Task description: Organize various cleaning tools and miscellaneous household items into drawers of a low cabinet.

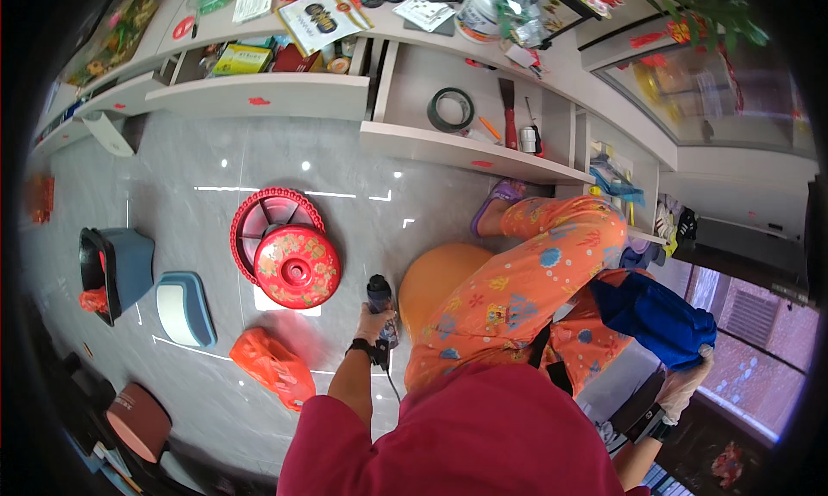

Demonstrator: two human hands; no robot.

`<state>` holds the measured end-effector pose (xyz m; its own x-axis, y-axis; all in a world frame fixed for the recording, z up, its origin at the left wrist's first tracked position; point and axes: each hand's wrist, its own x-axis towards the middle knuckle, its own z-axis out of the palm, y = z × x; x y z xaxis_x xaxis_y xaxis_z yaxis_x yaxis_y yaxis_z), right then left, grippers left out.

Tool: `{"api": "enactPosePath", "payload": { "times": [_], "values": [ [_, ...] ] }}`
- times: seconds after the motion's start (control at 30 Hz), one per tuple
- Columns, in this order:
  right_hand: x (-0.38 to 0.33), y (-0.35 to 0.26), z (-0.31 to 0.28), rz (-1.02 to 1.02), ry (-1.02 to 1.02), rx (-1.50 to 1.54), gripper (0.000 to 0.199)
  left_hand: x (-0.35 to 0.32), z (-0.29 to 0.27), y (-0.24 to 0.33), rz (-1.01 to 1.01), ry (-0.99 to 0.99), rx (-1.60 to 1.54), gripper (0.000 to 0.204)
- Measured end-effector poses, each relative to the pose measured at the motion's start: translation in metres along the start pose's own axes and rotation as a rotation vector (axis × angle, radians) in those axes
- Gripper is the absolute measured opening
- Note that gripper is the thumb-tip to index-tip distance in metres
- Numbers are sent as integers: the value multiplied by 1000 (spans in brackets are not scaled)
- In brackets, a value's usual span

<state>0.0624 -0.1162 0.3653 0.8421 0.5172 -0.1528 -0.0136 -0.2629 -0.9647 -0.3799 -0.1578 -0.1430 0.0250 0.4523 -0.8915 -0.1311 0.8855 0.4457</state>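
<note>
My left hand, in a thin glove, is wrapped round a dark bottle with a black top, held low over the floor beside an orange-brown round seat. Out to the right, my gloved right hand grips the lower edge of a blue fabric bag. The bag hangs next to my knee in its orange patterned trousers. Its inside is hidden. On the floor left of the bottle stands a red divided snack tray, with its red flowered lid partly over it.
An orange-red plastic bag lies near my left forearm. Further left are a blue-grey bin, its lid and a pink bin. Ahead, pulled-out drawers jut from a cabinet; one holds a tape roll and a scraper.
</note>
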Motion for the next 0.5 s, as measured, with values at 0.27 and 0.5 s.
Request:
{"api": "enactPosePath", "payload": {
  "times": [0.27, 0.5],
  "values": [
    [24, 36, -24, 134, 45, 212, 54, -50, -6, 128, 230, -122, 36, 46],
    [45, 74, -21, 264, 8, 374, 56, -116, 24, 322, 92, -295, -75, 49]
  ]
}}
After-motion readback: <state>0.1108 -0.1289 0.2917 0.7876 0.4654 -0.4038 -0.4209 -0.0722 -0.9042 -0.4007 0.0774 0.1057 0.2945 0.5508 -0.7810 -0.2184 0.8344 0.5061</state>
